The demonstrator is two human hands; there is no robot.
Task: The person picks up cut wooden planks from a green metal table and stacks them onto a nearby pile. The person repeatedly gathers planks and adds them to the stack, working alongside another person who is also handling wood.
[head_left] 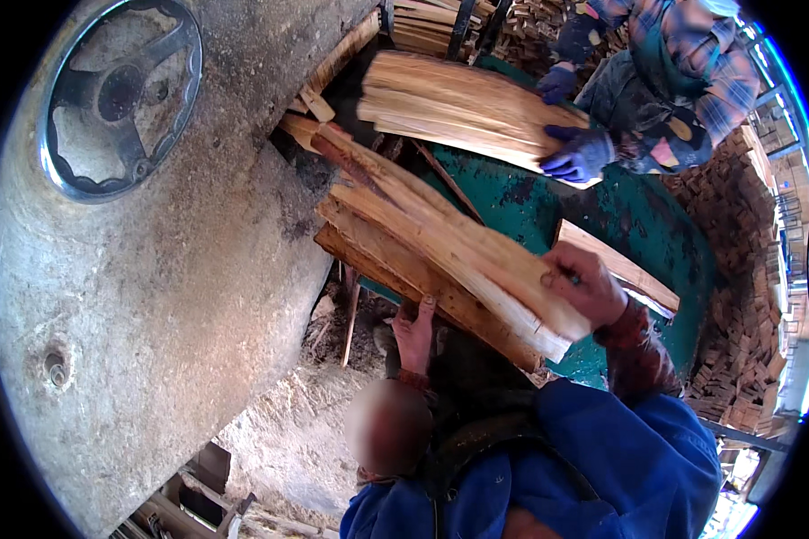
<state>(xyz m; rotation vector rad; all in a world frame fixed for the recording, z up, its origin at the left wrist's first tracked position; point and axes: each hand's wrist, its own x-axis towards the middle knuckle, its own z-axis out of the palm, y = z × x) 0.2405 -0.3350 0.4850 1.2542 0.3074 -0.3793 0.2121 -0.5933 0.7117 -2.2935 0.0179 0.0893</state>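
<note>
Several rough wooden boards (440, 242) lie in a slanting stack before me, their far ends by the big pale machine. My right hand (589, 283) is closed on the near right end of the top board. Lower down, my left hand (413, 331) grips the near edge of the darker lower board (395, 280), with its thumb up against the wood; some of its fingers are hidden. Across from me, a co-worker's purple-gloved hand (580, 154) holds the end of another stack of split boards (458, 108). A short board (620, 269) lies right of my right hand.
The pale machine body (180, 296) with a metal handwheel (121, 94) fills the left side. A worn green table (665, 216) lies under the boards. Stacked wood pieces (737, 278) line the right side. The co-worker (665, 90) stands at the far right.
</note>
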